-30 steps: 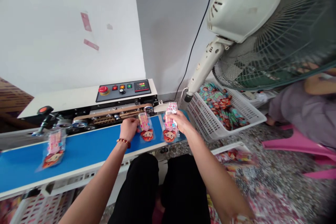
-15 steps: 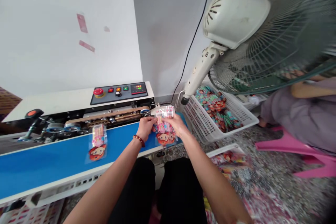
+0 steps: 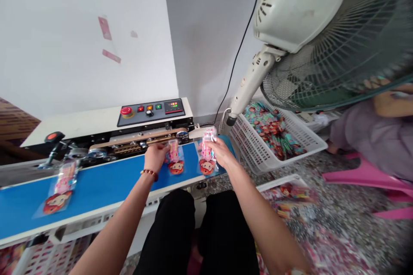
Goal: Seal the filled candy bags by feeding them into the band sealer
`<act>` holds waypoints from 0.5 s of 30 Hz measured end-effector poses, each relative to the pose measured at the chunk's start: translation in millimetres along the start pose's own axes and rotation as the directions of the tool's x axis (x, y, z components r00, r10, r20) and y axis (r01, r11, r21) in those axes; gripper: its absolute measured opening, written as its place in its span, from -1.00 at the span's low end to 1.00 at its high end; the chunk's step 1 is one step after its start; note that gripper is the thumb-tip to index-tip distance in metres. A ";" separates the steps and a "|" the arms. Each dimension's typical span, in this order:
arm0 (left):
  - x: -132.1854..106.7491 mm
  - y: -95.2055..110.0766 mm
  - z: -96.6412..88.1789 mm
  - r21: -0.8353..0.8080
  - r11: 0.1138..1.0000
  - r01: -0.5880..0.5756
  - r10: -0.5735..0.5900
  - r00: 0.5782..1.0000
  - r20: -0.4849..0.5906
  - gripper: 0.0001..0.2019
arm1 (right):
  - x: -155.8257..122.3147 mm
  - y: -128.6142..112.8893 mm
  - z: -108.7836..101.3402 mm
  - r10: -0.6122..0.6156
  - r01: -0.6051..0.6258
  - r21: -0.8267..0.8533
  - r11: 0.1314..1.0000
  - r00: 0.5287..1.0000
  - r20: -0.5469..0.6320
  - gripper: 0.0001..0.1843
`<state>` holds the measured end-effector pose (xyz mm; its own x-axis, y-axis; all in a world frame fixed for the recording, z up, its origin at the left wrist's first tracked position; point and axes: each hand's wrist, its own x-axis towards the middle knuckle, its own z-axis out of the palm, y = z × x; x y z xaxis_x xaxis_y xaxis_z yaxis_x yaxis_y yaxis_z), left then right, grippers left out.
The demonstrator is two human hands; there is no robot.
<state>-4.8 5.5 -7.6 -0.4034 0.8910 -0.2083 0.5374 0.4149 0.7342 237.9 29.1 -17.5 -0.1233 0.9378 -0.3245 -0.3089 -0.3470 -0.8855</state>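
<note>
A sealing machine (image 3: 151, 114) with a blue conveyor belt (image 3: 103, 184) runs across the left. My left hand (image 3: 155, 154) pinches the top of a clear packet with a cartoon face (image 3: 175, 161), lying on the belt by the sealing slot. My right hand (image 3: 219, 152) grips a small stack of the same packets (image 3: 206, 157), held upright at the belt's right end. Another packet (image 3: 58, 189) lies on the belt far to the left.
A white basket (image 3: 277, 137) of packets stands on the floor to the right, with a standing fan (image 3: 322, 38) above it. A second tray (image 3: 290, 191) lies by my knees. Another person in purple (image 3: 377, 137) sits on a pink chair at the right edge. A white crate (image 3: 41, 258) sits under the belt.
My left hand took one packet from the stack and laid it on the belt at the sealing slot. The earlier packet has travelled further left along the belt.
</note>
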 end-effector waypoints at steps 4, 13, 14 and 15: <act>-31.9 -4.8 6.1 0.083 0.973 -0.215 0.229 0.938 -0.262 -0.71 | 5.4 5.6 9.7 -0.009 0.008 0.026 1.000 1.000 0.025 -0.54; -21.7 53.5 69.5 -0.414 0.905 0.097 0.036 0.953 0.301 -0.80 | 5.4 4.3 4.5 -0.079 0.072 -0.070 0.995 0.991 -0.105 -0.50; -17.2 54.3 69.9 -0.408 0.904 0.130 0.004 0.950 0.312 -0.79 | 3.5 2.1 0.2 -0.097 0.089 -0.074 0.993 0.988 -0.117 -0.52; -13.8 54.0 69.2 -0.401 0.905 0.145 -0.011 0.948 0.319 -0.79 | 1.7 0.0 -3.9 -0.106 0.097 -0.075 0.992 0.986 -0.126 -0.55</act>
<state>81.0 28.4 -9.8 -0.1523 0.8986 -0.4116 0.1308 0.4311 0.8928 241.3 30.7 -19.3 0.0300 0.9629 -0.2680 -0.2474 -0.2526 -0.9354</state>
